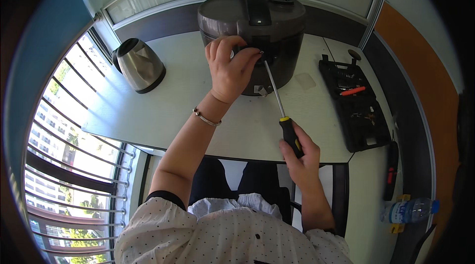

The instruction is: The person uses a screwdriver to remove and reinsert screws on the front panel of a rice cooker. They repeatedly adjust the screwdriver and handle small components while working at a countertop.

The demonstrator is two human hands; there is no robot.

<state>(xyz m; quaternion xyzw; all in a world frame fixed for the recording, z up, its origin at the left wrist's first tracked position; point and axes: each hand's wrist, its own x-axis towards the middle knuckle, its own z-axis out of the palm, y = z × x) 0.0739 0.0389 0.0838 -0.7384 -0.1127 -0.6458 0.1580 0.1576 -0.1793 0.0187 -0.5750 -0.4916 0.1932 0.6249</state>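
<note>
A dark, round rice cooker (289, 31) with a black top handle stands at the back of the white table. Against its front, my left hand (228, 68) is raised, thumb and forefinger pinched around something tiny, perhaps a screw, too small to make out. My right hand (303, 152) is wrapped round the black and yellow handle of a screwdriver (275, 88). The long metal shaft points up at the cooker, its tip just below my left fingertips. Whether the tip touches anything cannot be told.
A steel kettle (138, 66) stands at the table's left. To the right lies an open black tool case (363, 115) with an orange-handled tool (353, 91) in it. A black and red tool (391, 170) and a water bottle (408, 211) lie nearer. A barred window (74, 165) is at the left.
</note>
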